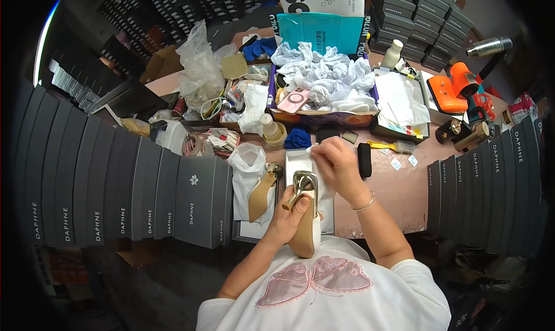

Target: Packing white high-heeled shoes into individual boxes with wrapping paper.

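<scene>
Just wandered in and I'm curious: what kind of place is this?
Probably a shoe packing or finishing workbench. Rows of dark shoe boxes flank the table, the left hand holds a beige heeled shoe, and a carton of crumpled white tissue sits behind.

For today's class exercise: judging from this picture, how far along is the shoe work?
Done: nothing can be told as finished. In hand: the left hand holds a metallic heeled shoe, the right hand with white tissue above it. Left: its mate lies beside the open box.
</scene>
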Available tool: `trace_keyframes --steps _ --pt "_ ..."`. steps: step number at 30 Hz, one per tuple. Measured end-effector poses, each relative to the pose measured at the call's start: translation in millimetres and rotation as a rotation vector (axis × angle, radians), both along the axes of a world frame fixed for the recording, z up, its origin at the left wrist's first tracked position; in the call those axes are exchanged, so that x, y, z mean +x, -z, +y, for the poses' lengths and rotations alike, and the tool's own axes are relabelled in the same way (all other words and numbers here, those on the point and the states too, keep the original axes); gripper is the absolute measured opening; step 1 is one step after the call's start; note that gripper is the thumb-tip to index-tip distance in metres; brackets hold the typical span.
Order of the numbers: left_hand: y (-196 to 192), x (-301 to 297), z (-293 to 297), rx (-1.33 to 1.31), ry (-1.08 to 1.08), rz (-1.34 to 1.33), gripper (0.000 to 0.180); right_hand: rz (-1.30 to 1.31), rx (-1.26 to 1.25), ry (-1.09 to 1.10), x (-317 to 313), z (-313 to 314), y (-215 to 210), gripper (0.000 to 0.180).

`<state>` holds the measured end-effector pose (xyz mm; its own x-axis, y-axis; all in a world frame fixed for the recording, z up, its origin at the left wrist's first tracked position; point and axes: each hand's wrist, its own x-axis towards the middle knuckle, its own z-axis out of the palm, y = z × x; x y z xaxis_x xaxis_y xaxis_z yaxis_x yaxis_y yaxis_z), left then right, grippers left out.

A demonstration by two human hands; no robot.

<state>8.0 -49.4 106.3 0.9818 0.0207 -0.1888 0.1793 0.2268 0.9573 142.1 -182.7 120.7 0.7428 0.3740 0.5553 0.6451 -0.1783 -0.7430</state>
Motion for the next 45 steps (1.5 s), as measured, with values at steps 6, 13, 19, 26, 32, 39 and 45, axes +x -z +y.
trace_keyframes --steps 6,13,19,26,32,39,45 --pt "9.7 5.4 26.3 -0.139 -0.145 -0.009 0.036 1.211 0.963 -0.425 11.0 -49.7 44.5 0.018" --pt "33.1 3.3 27.1 -0.258 -0.207 0.042 0.043 1.253 0.683 -0.187 10.5 -87.3 95.6 0.018" --pt "34.1 12.5 27.4 -0.334 -0.09 0.051 0.047 0.612 -0.253 0.178 43.7 -116.6 164.8 0.034" --pt "34.1 12.6 36.0 0.324 -0.179 -0.088 0.026 1.035 0.097 -0.404 10.5 -65.1 66.9 0.037" --pt "16.3 14.7 29.9 0.822 -0.069 -0.285 0.037 0.996 0.239 -0.631 -30.5 -36.5 49.8 0.052" --pt "15.9 -7.7 29.8 1.015 0.112 -0.258 0.051 1.203 0.227 -0.491 -71.7 -22.7 63.7 0.059" --pt "60.8 -43.6 48.9 0.242 -0.801 -0.121 0.071 1.028 0.267 -0.327 -118.0 -35.6 66.7 0.049"
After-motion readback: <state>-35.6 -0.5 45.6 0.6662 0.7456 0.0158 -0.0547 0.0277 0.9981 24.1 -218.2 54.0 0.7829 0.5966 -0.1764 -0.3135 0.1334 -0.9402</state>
